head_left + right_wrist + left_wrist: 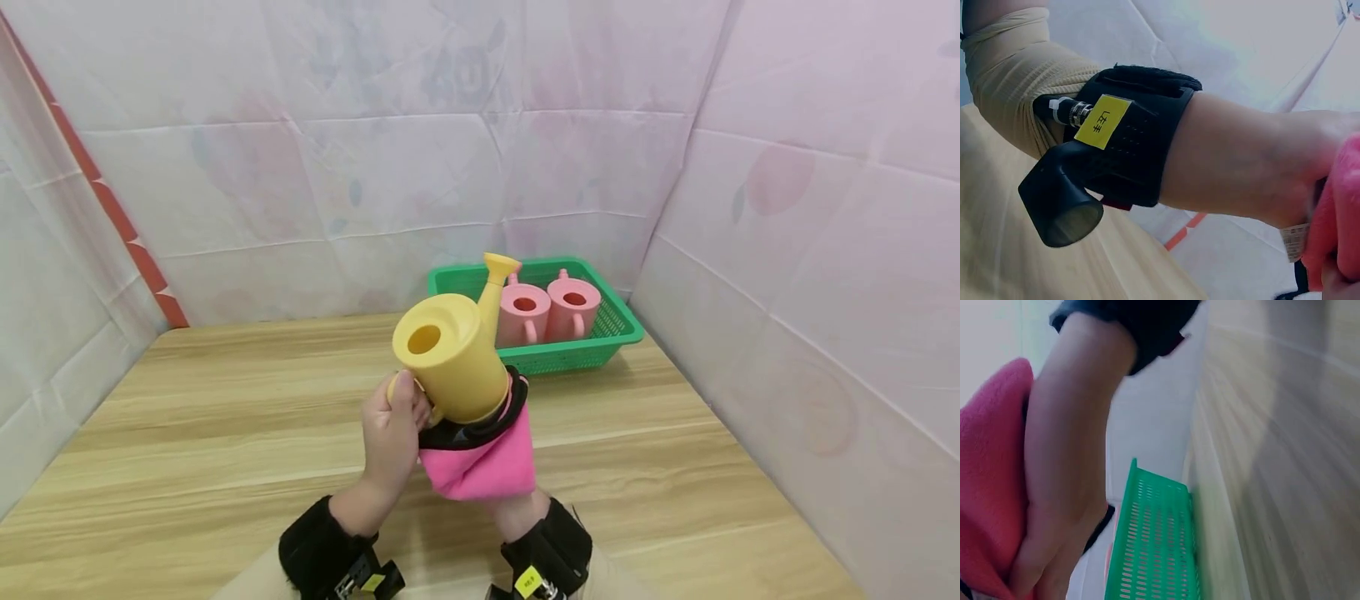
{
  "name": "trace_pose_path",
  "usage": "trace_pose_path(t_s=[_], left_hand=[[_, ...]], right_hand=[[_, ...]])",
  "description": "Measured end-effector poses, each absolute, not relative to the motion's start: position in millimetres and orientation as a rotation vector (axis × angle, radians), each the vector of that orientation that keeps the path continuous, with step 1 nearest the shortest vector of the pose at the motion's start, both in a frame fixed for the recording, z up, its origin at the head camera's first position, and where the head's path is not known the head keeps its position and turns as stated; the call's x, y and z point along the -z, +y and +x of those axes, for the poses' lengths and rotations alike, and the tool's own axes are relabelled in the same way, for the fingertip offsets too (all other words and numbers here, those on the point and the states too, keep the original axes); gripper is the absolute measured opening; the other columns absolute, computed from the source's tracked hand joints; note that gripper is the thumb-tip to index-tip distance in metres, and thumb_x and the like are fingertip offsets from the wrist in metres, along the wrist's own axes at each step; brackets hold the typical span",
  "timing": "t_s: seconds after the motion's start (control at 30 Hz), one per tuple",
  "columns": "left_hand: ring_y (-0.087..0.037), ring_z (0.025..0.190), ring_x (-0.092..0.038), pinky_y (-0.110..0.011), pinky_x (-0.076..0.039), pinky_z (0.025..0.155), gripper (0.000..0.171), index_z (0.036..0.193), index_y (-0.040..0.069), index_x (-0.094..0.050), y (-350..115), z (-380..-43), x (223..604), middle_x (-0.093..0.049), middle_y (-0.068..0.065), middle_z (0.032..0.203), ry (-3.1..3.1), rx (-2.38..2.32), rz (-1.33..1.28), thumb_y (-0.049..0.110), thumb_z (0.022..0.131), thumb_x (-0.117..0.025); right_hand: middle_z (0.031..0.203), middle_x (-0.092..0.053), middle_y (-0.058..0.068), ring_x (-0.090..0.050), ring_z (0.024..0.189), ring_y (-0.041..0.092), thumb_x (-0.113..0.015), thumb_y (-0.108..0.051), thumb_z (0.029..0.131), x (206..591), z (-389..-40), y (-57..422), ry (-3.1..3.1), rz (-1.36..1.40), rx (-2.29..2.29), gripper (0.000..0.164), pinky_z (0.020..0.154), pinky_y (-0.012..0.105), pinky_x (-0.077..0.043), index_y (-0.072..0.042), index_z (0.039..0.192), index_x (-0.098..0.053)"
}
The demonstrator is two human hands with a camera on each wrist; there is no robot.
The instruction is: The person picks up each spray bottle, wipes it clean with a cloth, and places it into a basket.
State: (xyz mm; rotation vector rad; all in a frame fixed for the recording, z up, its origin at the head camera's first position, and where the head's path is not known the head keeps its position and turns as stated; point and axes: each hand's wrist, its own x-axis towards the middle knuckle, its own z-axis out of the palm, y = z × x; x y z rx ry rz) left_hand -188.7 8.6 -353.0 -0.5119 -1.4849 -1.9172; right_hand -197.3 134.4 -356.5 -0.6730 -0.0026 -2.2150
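A yellow watering can (457, 375) is held up above the table, tilted, with its spout pointing up and away. My left hand (393, 429) grips its handle, thumb on top. Around the can's lower end lies a pink cloth (483, 462) with a thick black edge. My right hand (1057, 550) holds this cloth from beneath against the can. The cloth hides most of its fingers in the head view. In the right wrist view, the pink cloth (1338, 212) and a small white tag (1295, 242) show beside my left wrist.
A green basket (566, 362) stands on the wooden table (225, 442) at the back, right of centre. Two pink watering cans (513, 321) (566, 312) sit upright inside it. Patterned white sheets (375, 167) hang behind and at both sides.
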Motion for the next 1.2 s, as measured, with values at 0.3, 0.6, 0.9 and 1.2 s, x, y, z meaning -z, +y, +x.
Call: trace_pose_path(t_s=[0.3,0.6,0.9,1.2], left_hand=[[-0.021,0.072,-0.06,-0.031,-0.049,0.063,0.035,0.075,-0.002,-0.055,16,-192,341,-0.063,-0.013,0.073,-1.792,1.908,-0.416,0.014,0.101,-0.039],[-0.023,0.099,-0.056,-0.034,-0.041,0.085,0.037,0.081,-0.004,-0.053,28,-219,321,-0.065,-0.012,0.095,-1.948,2.283,-0.327,0.026,0.1,-0.041],[-0.029,0.106,-0.052,-0.037,-0.041,0.082,0.036,0.088,-0.003,-0.057,32,-286,319,-0.064,-0.012,0.103,-1.997,2.417,-0.104,0.026,0.1,-0.041],[-0.021,0.097,-0.049,-0.035,-0.04,0.082,0.039,0.099,-0.002,-0.063,33,-324,327,-0.057,-0.009,0.108,-2.262,2.228,0.067,0.032,0.099,-0.043]], right_hand=[[0.108,-0.05,-0.002,-0.047,0.1,0.004,-0.046,-0.082,0.07,342,-200,153,0.214,-0.424,2.259,0.086,0.091,0.02,-0.033,-0.011,0.12,-0.044],[0.087,-0.063,-0.005,-0.059,0.083,0.007,-0.024,-0.031,0.102,338,-190,176,1.091,-0.225,2.658,0.039,0.081,0.021,-0.043,-0.013,0.093,-0.058],[0.101,-0.064,-0.014,-0.056,0.096,-0.003,-0.034,-0.025,0.1,342,-192,181,1.314,-0.043,2.578,0.027,0.089,0.014,-0.037,-0.023,0.104,-0.061],[0.098,-0.064,-0.01,-0.057,0.092,-0.003,-0.04,-0.012,0.095,353,-201,181,1.467,-0.02,2.528,0.029,0.085,0.014,-0.041,-0.006,0.119,-0.055]])
